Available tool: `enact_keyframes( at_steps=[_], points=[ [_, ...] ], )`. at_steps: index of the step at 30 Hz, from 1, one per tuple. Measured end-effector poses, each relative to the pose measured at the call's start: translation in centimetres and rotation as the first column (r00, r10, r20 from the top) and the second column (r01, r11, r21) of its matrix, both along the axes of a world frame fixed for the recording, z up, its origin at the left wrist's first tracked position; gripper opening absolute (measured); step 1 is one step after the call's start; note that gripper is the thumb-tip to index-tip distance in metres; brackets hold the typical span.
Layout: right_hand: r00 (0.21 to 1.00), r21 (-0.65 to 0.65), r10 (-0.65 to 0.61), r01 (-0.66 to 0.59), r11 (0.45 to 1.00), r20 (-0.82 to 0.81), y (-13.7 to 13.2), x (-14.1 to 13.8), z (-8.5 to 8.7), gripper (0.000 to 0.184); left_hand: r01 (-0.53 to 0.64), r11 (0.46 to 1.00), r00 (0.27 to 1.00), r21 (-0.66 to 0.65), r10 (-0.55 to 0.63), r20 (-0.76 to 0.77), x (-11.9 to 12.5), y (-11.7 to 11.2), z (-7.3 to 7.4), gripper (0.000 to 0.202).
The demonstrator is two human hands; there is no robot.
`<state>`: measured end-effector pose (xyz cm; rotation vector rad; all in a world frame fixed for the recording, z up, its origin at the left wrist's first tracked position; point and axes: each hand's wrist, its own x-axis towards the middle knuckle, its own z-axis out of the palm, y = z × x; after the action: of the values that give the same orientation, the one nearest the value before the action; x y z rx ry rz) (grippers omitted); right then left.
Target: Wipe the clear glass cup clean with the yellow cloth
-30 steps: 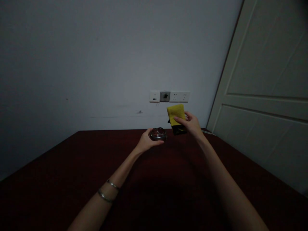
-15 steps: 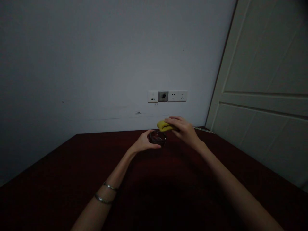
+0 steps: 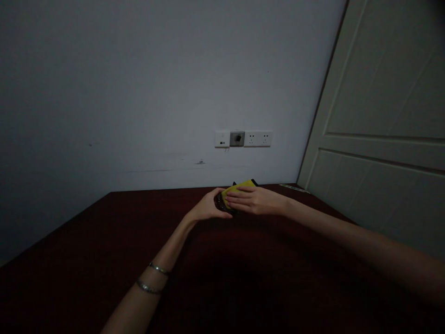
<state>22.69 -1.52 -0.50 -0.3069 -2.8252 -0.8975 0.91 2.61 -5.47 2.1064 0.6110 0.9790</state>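
Observation:
My left hand [image 3: 206, 206] curls its thumb and fingers round the left side of a small, round, dark glass ashtray [image 3: 219, 203], tilted a little. Spread over the ashtray's right side and top is a yellow cloth [image 3: 245, 185] with a dark edge at its far corner. With fingers stretched together, my right hand [image 3: 255, 199] presses the cloth against the glass. The cloth and fingers hide most of the ashtray's inside. Whether the ashtray rests on the table or is lifted I cannot tell.
A dark red table [image 3: 146, 232] reaches back to a pale wall [image 3: 139, 93]. Low on the wall is a row of sockets [image 3: 257, 138] and a switch [image 3: 237, 138]. A light panelled door [image 3: 382, 120] stands along the right side. A thin strip [image 3: 294, 188] lies at the table's back right.
My right hand has come down and left from above, and the folded cloth is now opened out over the ashtray. My left hand keeps its hold.

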Motion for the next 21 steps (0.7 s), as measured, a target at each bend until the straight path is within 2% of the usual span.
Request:
enact_keyframes(
  at_steps=[5,11,17,19,21],
  points=[
    [0.999,-0.001,-0.032,0.032,0.999,0.020,0.4,-0.7,-0.1,0.034,-0.008,0.999,1.000,0.049,0.008,-0.002,0.1,0.3,-0.5,0.077],
    [0.979,0.062,-0.188,0.183,0.981,0.084,-0.2,-1.8,0.2,0.029,-0.013,0.998,1.000,0.058,0.012,0.016,0.0,0.8,-1.0,0.079],
    [0.947,-0.097,-0.319,0.321,0.942,0.034,-1.7,-3.4,1.1,0.027,-0.038,0.997,0.996,0.063,0.033,0.082,0.2,1.0,-1.3,0.079],
    [0.918,-0.157,-0.395,0.395,0.905,0.035,-2.3,-4.1,1.9,0.028,-0.054,0.996,0.994,0.067,0.047,0.095,0.3,0.8,-1.1,0.078],
    [0.870,-0.221,-0.490,0.488,0.845,0.047,-2.7,-4.8,2.7,0.023,-0.063,0.995,0.994,0.078,0.055,0.098,0.3,0.6,-0.9,0.077]
  ],
)
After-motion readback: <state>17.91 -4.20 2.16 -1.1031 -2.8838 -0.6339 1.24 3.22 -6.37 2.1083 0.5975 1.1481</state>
